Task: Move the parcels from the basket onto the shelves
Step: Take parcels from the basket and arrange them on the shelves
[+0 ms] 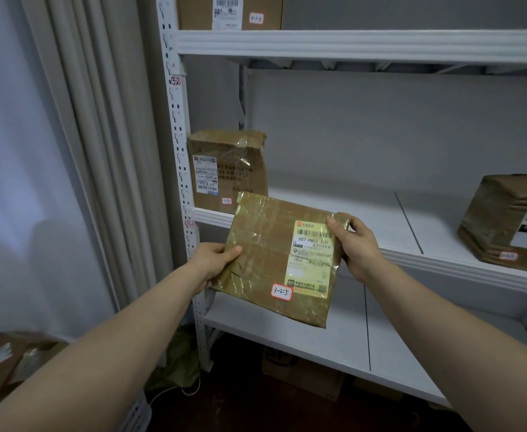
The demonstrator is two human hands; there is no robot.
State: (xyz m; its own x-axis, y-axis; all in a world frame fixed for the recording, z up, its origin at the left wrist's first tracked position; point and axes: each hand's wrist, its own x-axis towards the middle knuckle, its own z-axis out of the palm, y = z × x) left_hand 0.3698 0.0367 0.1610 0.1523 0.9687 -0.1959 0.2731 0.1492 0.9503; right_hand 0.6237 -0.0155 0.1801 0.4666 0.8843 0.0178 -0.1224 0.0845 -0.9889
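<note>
parcel between both hands (tag 3-2-5) | left hand grips left edge | right hand pinches top-right corner

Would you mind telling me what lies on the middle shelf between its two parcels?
In the head view, the middle shelf is bare between the left parcel and the right parcel; only a board seam shows.

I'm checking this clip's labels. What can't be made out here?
Head view:
- right parcel: cut off by the frame's right edge.
- upright parcel: label print too small.
- top parcel: cut off by the top edge.
- left hand and right hand: fingers hidden behind the held parcel.
</note>
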